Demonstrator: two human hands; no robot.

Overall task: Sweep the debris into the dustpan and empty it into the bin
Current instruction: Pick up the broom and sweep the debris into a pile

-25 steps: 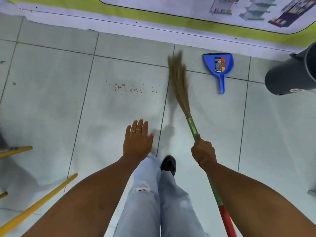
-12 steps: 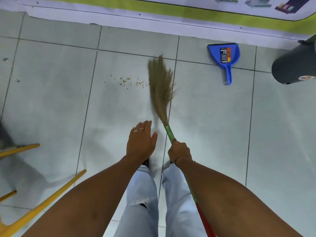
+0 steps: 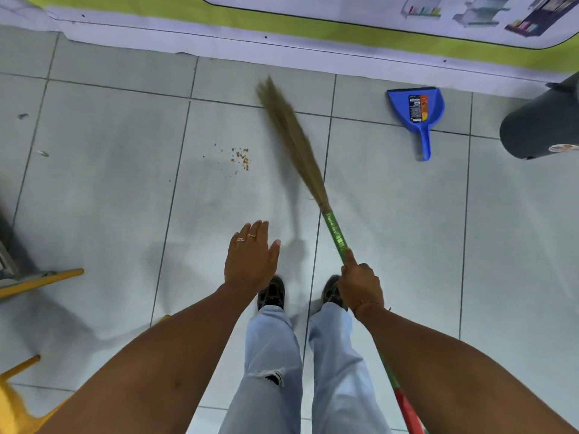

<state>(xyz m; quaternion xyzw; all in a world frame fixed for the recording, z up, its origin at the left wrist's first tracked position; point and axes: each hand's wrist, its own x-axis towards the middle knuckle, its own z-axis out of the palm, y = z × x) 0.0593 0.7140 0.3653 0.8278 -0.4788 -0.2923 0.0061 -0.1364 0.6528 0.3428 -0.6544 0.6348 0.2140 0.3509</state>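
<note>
Head view: a person's right hand, fingers wrapped round a broom, is working beside crumbs lying loose on the floor; the left hand is hovering flat and empty. Nothing is collected yet, with the dustpan sitting apart near the bin.

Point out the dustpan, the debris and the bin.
dustpan (image 3: 416,109): head view, middle of the blue scoop.
debris (image 3: 242,158): head view, densest crumbs.
bin (image 3: 539,126): head view, dark side wall.
</note>
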